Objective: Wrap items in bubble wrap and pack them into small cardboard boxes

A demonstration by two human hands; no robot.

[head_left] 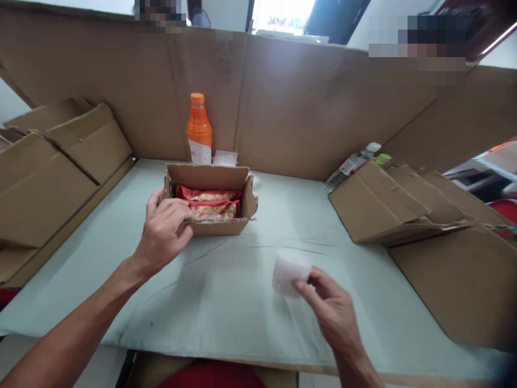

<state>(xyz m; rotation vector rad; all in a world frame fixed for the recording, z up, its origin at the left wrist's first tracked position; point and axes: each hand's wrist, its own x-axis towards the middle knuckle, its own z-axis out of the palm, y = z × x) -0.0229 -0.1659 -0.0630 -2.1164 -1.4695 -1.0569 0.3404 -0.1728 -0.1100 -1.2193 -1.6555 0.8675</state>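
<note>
A small cardboard box [218,228] stands open at the top on the table, with red snack packets [214,203] lying inside. My left hand [165,231] grips the box at its left front corner, fingers over the rim and thumb near the front wall. Off to the right, my right hand [329,302] pinches a whitish, translucent piece of wrapping [291,272] between thumb and fingers, above the table. Motion blurs this piece, so its exact kind is unclear; it looks like folded bubble wrap or foam.
Behind the box stand an orange bottle [198,129] and a small white sheet [225,158]. Cardboard boxes [379,207] lie at the right beside a clear bottle [351,167]; more folded cardboard [48,178] is at the left. A tall cardboard wall [299,108] closes the back. People are beyond it.
</note>
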